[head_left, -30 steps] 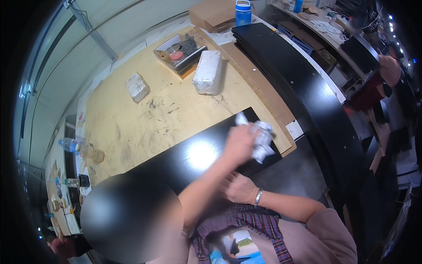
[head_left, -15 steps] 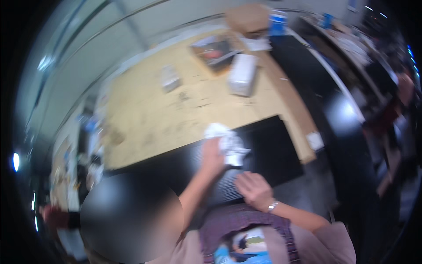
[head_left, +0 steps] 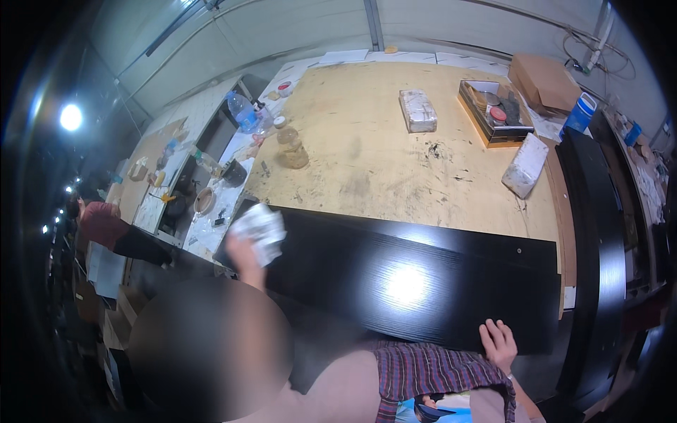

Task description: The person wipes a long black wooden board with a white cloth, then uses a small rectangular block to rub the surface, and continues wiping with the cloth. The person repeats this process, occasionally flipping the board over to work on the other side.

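A long, glossy black panel (head_left: 338, 264) with fine grain lies along the near side of the table. At its left end my left hand (head_left: 244, 255) is closed on a crumpled white cloth (head_left: 262, 231), pressed to or just over the surface; motion blurs both. My right hand (head_left: 499, 343) lies with fingers stretched out on the panel's near edge, toward its right end, and holds nothing. Under or behind this panel, along the far edge, shows another black strip (head_left: 518, 248) with a small hole. A grey blurred disc hides part of my left forearm.
On the yellowish tabletop (head_left: 352, 148) stand a wrapped white block (head_left: 419, 111), another white block (head_left: 525, 166), an open box (head_left: 486, 127) of small items and a jar (head_left: 291, 146). Black panels (head_left: 596, 247) stand at the right. A person (head_left: 106, 225) is far left.
My left hand has swept the cloth from the panel's middle to its left end. My right hand stays on the near edge, now far from the left. The view has turned left.
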`<state>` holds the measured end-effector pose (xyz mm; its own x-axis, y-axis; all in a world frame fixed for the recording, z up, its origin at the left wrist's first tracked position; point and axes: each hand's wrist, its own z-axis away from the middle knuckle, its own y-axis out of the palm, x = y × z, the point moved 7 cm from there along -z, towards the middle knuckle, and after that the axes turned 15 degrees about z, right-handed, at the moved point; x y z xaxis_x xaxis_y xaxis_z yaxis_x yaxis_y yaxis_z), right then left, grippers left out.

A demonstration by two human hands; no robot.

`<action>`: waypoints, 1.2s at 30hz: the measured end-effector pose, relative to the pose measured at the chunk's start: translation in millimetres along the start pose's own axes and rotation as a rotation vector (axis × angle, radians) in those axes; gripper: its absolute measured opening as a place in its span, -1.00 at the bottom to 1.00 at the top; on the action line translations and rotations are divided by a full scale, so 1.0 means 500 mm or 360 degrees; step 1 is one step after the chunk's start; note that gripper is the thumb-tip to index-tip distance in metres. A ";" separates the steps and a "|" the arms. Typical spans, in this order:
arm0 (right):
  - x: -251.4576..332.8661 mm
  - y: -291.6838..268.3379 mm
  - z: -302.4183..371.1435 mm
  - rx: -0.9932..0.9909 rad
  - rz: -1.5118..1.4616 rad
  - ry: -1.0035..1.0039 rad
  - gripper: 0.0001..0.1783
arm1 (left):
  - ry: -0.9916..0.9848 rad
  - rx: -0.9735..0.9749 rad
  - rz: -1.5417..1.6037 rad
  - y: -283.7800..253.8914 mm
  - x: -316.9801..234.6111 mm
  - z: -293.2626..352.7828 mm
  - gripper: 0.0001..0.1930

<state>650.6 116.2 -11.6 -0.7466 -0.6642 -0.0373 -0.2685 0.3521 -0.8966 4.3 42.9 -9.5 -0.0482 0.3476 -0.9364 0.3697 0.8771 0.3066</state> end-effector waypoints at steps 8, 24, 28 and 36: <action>-0.018 -0.272 -0.229 -0.0142 0.0070 -0.0039 -0.68 | -0.1122 0.0125 0.0570 -0.156 0.002 0.288 -0.68; -0.186 -0.242 -0.198 0.0401 0.0179 0.0767 -0.51 | -0.1564 0.2130 0.0645 0.200 0.174 0.572 -0.82; -0.211 -0.230 -0.131 0.0600 0.0160 0.0798 -0.47 | -0.1728 0.2257 0.0422 0.244 0.098 0.581 -0.83; -0.238 -0.179 -0.021 0.0667 0.0131 0.0836 -0.52 | -0.0088 0.1757 -0.0267 0.414 -0.106 0.356 -0.62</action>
<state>757.1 170.9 77.9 -0.9796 -0.2005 0.0118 -0.0186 0.0320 -0.9993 248.7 147.0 73.2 -0.1435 0.2130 -0.9665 0.9848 0.1268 -0.1183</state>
